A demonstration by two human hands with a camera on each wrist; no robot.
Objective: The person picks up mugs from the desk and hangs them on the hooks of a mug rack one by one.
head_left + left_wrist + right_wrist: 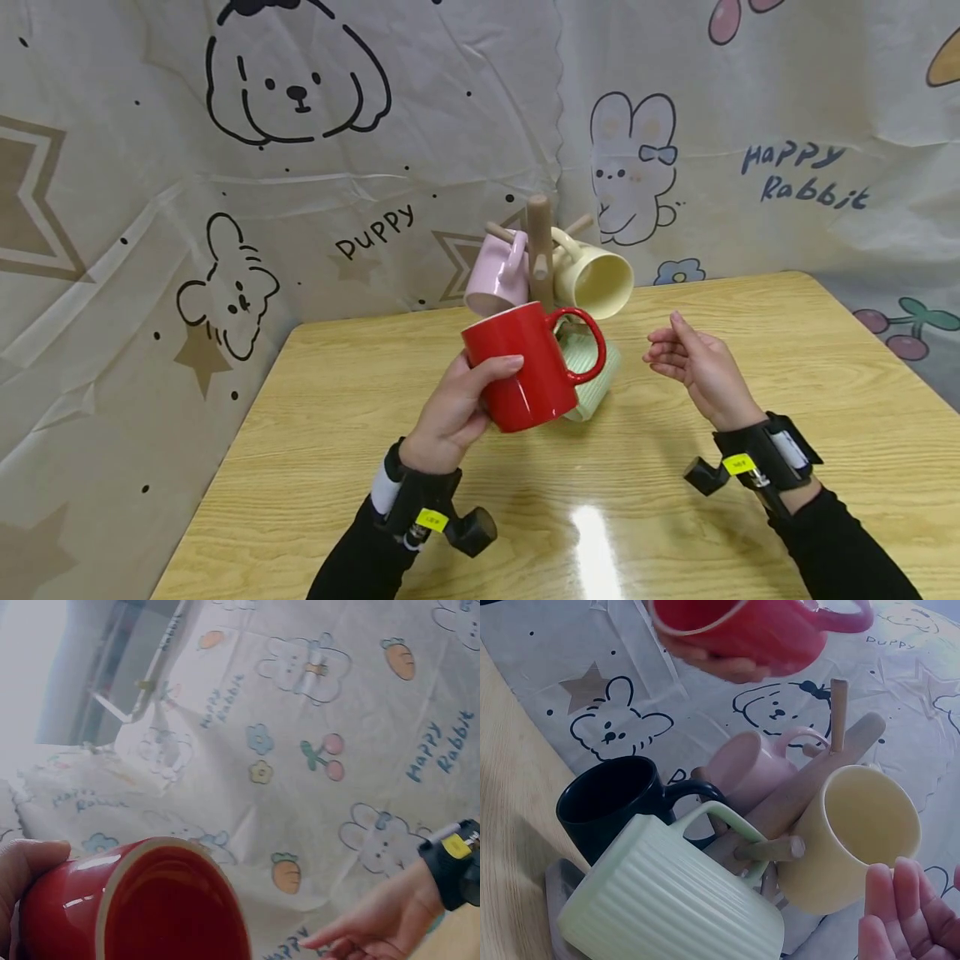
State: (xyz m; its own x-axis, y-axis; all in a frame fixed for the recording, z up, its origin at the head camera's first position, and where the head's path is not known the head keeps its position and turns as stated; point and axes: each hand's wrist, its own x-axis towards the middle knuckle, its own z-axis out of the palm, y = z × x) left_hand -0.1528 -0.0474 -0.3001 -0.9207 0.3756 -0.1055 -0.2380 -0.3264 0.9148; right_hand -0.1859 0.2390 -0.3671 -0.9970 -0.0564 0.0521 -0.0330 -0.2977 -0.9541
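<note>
My left hand [450, 412] grips a red mug [528, 367] around its body, thumb across the side. The mug is tilted and its handle points right, toward my right hand [701, 371]. That hand is held over the table with loosely bent fingers and nothing in them. Behind the red mug stands a wooden mug tree [540, 242]. From its pegs hang a pink mug [495, 271], a yellow mug [600, 283] and a ribbed light green mug [675, 892]. A black mug [611, 802] hangs there too, visible in the right wrist view but hidden in the head view.
The wooden table [322, 467] has its back edge against a printed cloth [480, 108]. Wooden pegs [840, 712] stick out of the mug tree near its top. The tree's base [562, 900] shows beneath the green mug.
</note>
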